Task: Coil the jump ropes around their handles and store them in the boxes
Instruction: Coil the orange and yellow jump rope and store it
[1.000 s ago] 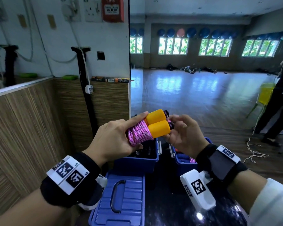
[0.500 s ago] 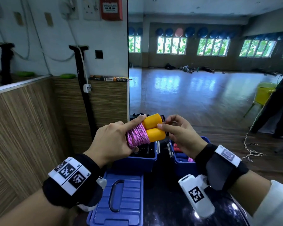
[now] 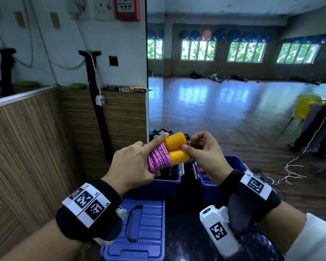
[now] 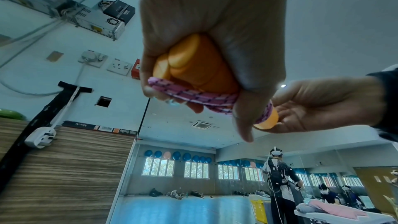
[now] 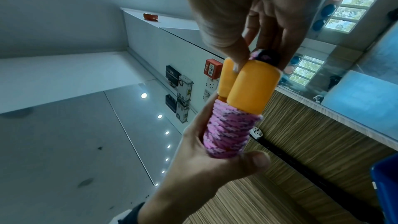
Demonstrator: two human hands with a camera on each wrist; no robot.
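Above two open blue plastic boxes (image 3: 169, 182), left hand (image 3: 132, 164) gripped pink braided jump rope (image 3: 159, 160) coiled round paired yellow plastic handles (image 3: 177, 149), right hand (image 3: 205, 153) fingertips pinched the handles' far end, blue lid (image 3: 139, 228) lay nearer.

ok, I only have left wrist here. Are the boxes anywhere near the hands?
Observer: Yes. The head view shows two open blue boxes just below the hands, the left box and the right box.
Operator: Lids?
Observer: One blue lid lies flat in front of the left box, handle up.
Operator: Coil look done?
Observer: In the right wrist view the pink rope is wound tightly round both orange handles, with no loose tail showing.
Operator: What's the right hand doing?
Observer: The right hand pinches the handle ends, next to a dark knot. The left hand grips the coil.
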